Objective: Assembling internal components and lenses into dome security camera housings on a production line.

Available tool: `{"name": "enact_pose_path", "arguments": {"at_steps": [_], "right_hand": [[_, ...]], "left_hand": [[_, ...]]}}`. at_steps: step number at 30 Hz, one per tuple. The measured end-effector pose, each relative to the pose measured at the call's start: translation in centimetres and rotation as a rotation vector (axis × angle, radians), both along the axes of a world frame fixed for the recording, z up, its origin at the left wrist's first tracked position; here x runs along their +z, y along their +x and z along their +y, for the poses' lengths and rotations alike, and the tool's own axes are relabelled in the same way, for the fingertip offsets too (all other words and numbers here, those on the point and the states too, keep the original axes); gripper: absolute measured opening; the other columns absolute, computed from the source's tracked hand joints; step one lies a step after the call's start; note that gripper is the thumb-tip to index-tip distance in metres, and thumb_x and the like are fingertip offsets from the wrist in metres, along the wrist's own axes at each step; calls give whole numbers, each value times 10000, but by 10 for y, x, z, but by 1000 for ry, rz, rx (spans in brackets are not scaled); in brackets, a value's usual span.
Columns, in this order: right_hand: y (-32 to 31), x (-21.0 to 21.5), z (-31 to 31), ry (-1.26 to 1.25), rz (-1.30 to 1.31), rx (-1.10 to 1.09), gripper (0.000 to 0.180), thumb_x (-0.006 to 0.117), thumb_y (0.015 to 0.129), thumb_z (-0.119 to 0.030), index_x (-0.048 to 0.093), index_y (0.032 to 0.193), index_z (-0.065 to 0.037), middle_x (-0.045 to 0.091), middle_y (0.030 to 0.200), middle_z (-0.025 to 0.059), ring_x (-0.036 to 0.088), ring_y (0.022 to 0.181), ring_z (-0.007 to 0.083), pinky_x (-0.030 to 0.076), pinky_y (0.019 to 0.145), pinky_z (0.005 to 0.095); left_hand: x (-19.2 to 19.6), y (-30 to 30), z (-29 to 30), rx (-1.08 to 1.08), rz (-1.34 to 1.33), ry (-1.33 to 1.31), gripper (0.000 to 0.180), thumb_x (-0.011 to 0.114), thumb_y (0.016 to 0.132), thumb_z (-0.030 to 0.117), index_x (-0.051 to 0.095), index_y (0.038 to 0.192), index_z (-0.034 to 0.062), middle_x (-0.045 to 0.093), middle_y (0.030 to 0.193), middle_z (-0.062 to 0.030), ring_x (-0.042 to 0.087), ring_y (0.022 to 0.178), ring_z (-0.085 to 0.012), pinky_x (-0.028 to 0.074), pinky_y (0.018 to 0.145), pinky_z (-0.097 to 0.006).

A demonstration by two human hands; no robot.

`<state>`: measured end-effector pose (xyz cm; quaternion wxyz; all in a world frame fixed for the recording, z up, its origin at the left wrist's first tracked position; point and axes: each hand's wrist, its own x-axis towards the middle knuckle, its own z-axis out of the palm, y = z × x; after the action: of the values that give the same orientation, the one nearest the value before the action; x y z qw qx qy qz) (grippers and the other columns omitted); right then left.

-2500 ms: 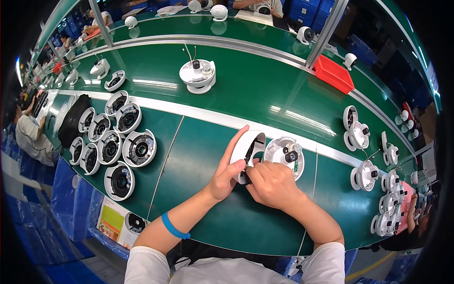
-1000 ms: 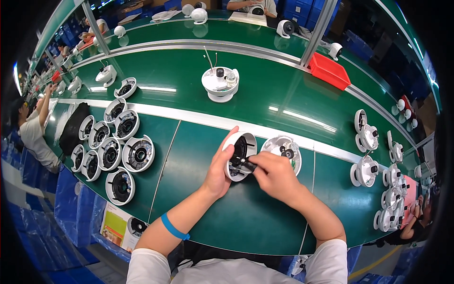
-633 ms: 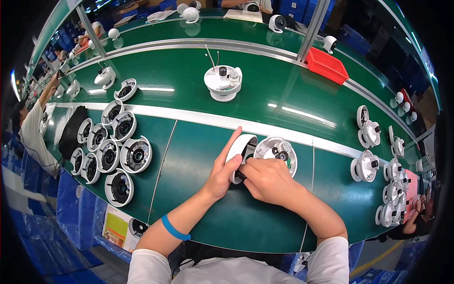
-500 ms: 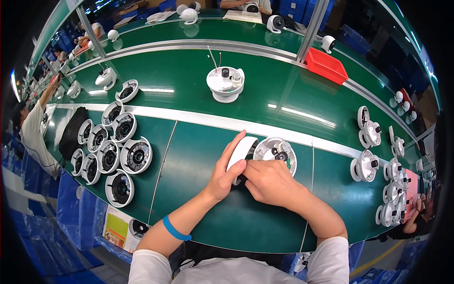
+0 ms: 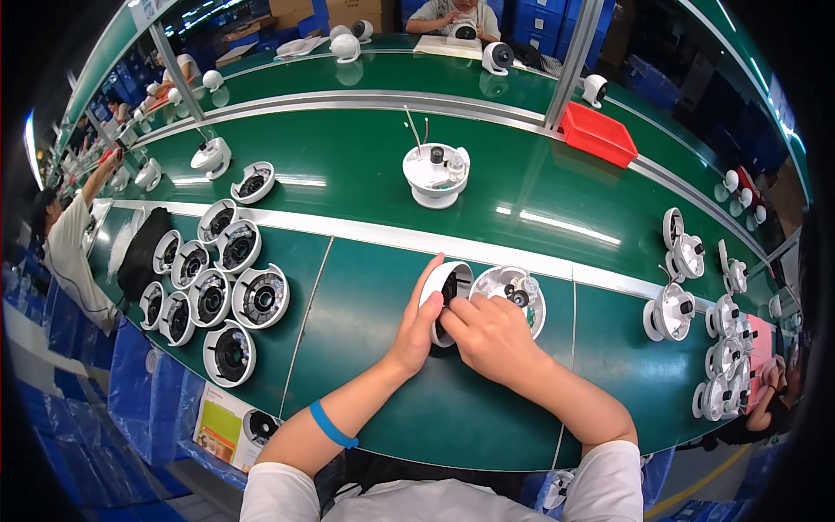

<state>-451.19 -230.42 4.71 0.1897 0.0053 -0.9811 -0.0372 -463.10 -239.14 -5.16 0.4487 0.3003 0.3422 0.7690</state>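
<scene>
The left hand (image 5: 414,329) grasps the white shell (image 5: 453,284), thumb on its near side and fingers behind, holding it on edge over the desk (image 5: 365,283) with its open side turned right. The right hand (image 5: 492,335) is bent in at that open side; its fingertips are hidden, so I cannot tell whether they pinch anything. With 2 hands on 1 small part, the left would best serve as firm backing, pressing evenly so the curved wall neither twists nor slips. The right should probably use light, straight pressure and work by feel, since its knuckles likely block the view; tipping the opening slightly upward may help. The base (image 5: 493,285) sits just beyond the right hand, so a sideways slip could knock its lens (image 5: 519,298).
</scene>
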Motion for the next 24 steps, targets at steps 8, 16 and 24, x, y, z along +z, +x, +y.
{"name": "enact_pose_path", "arguments": {"at_steps": [8, 16, 24], "right_hand": [[81, 92, 2, -638, -172, -342, 401, 700, 796, -39, 709, 1194, 3, 734, 1055, 127, 718, 752, 243, 588, 697, 343], [118, 125, -2, -1567, 89, -236, 379, 572, 863, 94, 604, 1238, 45, 697, 1205, 176, 753, 928, 241, 641, 781, 349], [94, 162, 59, -1358, 368, -593, 236, 536, 924, 39, 598, 1150, 65, 675, 1001, 145, 766, 831, 235, 634, 726, 292]], "left_hand": [[20, 53, -4, 224, -317, -73, 617, 373, 1119, 428, 326, 1599, 43, 521, 1474, -131, 532, 1340, -215, 421, 1146, -357], [75, 39, -13, 317, 95, -364, 622, 552, 1092, 381, 406, 1561, 0, 667, 1306, -130, 627, 1192, -187, 473, 1041, -290], [117, -90, -41, -191, 571, -496, 435, 620, 1052, 385, 656, 1303, 32, 728, 936, -78, 679, 809, -126, 524, 617, -261]]}}
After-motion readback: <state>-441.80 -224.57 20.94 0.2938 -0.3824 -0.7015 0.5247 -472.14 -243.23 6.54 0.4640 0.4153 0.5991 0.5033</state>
